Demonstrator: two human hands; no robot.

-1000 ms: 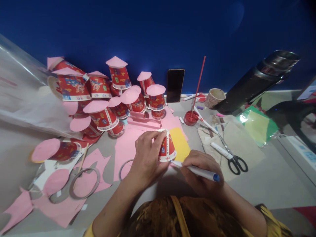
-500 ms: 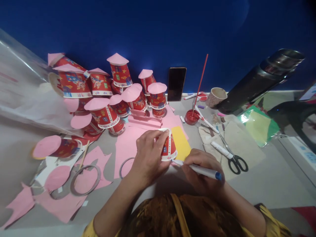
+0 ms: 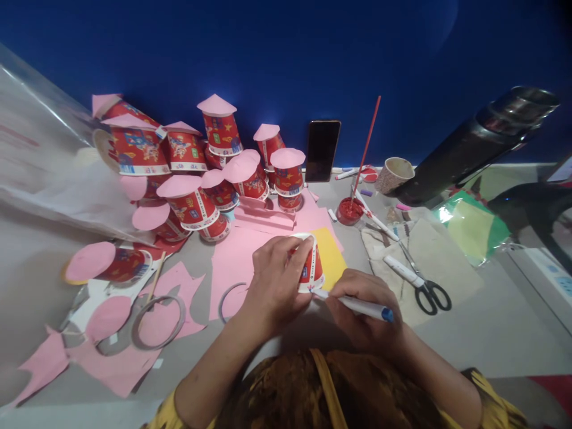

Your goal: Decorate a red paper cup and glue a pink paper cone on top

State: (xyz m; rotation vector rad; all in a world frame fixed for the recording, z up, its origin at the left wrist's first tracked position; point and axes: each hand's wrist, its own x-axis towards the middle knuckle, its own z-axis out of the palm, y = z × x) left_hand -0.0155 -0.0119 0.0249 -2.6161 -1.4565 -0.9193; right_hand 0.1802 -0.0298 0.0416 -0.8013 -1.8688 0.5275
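My left hand [image 3: 277, 277] is wrapped round an upside-down red paper cup [image 3: 315, 262], its white rim facing down. In my right hand [image 3: 366, 301] is a white marker pen [image 3: 357, 305] with a blue end. The pen's tip touches, or nearly touches, the cup's white rim, where small pink and blue marks show. Under and behind the cup lie a yellow sheet [image 3: 331, 253] and pink paper [image 3: 232, 253]. Part of the cup is hidden by my left fingers.
Several red cups with pink cone tops [image 3: 192, 205] stand stacked at the back left. A phone [image 3: 322, 151] leans on the blue wall. To the right are a red paint pot [image 3: 350, 213], scissors [image 3: 432, 297] and a black flask [image 3: 473, 146]. Tape rings [image 3: 181, 325] lie left among pink scraps.
The view has shifted slightly, so most things sit a little further right. The pen's back end has swung slightly left and upward, while its tip stays at the cup's rim.
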